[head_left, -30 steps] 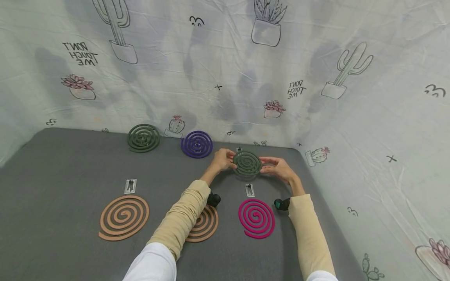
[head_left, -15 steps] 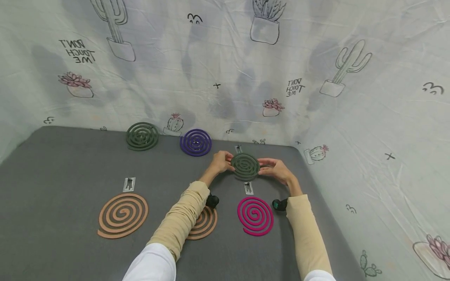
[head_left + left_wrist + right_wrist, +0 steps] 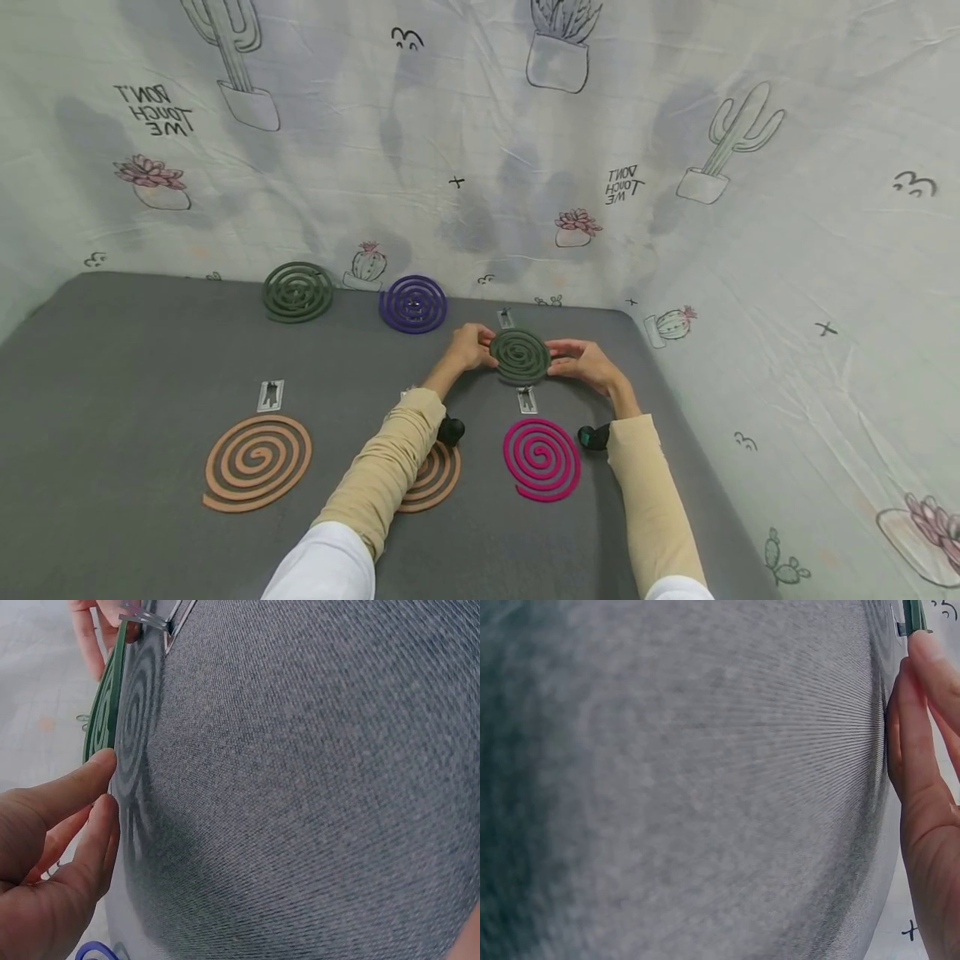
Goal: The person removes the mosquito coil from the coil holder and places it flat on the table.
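Observation:
Both hands hold a dark green mosquito coil (image 3: 519,356) a little above the grey tabletop, near its far right part. My left hand (image 3: 468,348) pinches the coil's left edge between thumb and fingers, seen close in the left wrist view. On the opposite edge, my right hand (image 3: 588,365) pinches with thumb and fingertips. Just on the near side of the held coil lies a flat metal coil stand (image 3: 527,400), and another metal stand (image 3: 506,318) lies beyond it. A pink coil (image 3: 540,454) rests nearer to the body.
At the back lie a green coil (image 3: 297,292) and a purple coil (image 3: 413,305). An orange-tan coil (image 3: 258,454) lies at left below a metal stand (image 3: 271,396). My left forearm partly covers another tan coil (image 3: 455,475). Printed cloth (image 3: 450,125) hangs behind the table.
The held green coil has come slightly nearer to the body, closer to the near metal stand in the head view. Both hands moved with it, keeping their grip. The head view shifted slightly.

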{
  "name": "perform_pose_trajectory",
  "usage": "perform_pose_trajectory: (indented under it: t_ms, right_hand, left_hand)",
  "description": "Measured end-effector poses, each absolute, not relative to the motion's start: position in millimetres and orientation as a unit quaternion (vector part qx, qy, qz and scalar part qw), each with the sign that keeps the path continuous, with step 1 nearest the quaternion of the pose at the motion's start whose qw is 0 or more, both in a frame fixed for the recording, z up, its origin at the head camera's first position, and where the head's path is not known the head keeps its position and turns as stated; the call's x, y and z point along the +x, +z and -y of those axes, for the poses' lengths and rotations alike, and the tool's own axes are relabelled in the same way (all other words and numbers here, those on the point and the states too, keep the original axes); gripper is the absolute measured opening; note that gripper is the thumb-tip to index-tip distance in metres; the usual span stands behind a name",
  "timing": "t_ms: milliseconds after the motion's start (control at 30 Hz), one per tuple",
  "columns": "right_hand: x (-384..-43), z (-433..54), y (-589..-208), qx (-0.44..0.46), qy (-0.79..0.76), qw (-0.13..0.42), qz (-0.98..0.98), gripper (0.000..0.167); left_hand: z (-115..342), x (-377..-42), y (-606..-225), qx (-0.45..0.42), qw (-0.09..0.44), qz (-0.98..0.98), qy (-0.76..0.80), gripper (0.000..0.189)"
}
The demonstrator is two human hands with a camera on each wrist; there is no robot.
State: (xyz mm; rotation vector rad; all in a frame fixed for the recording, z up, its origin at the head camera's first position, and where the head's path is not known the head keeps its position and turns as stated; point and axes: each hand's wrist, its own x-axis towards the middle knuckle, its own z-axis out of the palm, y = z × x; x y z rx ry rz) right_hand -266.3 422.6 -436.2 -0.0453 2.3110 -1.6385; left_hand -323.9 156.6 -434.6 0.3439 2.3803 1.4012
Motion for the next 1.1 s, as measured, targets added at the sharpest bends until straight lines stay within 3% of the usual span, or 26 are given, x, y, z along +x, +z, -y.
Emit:
perform_pose_trajectory:
  t_ms: [400, 533, 633, 867, 1100]
  right_hand:
    - [-268, -417, -432, -0.014, -0.564, 0.151, -0.812, 0.058]
    - [-266, -415, -432, -0.011, -0.560, 0.150, -0.815, 0.057]
    - [-265, -414, -432, -0.008, -0.557, 0.146, -0.818, 0.055]
    - [-270, -411, -436, -0.023, -0.560, 0.137, -0.817, 0.058]
    - [-270, -410, -433, -0.028, -0.553, 0.138, -0.821, 0.061]
  left_hand:
    - [-151, -326, -436, 0.161, 0.165, -0.857, 0.462, 0.052]
    - [-153, -336, -440, 0.160, 0.194, -0.851, 0.460, 0.056]
    - [-157, -351, -460, 0.165, 0.199, -0.850, 0.459, 0.060]
    - [-182, -420, -575, 0.203, 0.117, -0.858, 0.458, 0.056]
    - [-182, -412, -564, 0.199, 0.106, -0.872, 0.435, 0.060]
